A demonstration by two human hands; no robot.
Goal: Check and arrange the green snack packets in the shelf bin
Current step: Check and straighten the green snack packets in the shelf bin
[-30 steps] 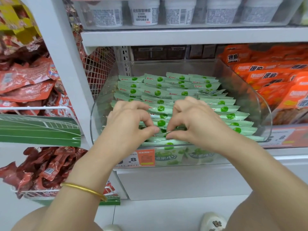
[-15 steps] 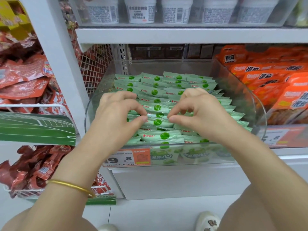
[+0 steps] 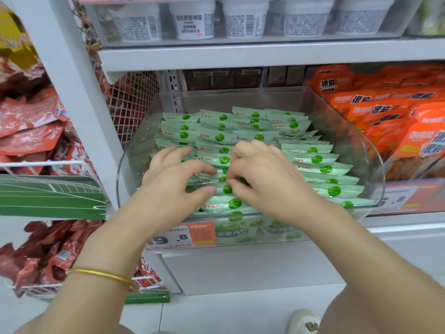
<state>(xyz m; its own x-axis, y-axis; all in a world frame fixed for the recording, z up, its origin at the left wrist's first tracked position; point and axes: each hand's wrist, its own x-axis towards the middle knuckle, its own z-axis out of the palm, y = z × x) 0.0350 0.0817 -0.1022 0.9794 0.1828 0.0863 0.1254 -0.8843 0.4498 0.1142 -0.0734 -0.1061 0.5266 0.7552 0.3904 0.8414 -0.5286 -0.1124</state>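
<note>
Hands (image 3: pixel 173 182) (image 3: pixel 265 182) pinch glossy crimp-edged green packets (image 3: pixel 315 159) in rounded clear bin (image 3: pixel 356 131).

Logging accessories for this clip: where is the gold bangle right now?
In the head view, the gold bangle circles the left wrist at lower left, just right of the red snack packets.

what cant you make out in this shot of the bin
All in the head view:
- Packets: the middle rows lie under the left hand and right hand; whether either pinches one is unclear.
- Price tag: the left forearm covers its left end.
- Cups: tops cut off by the upper edge, print too small.
- Right tag: blurred behind the bin wall.
</note>
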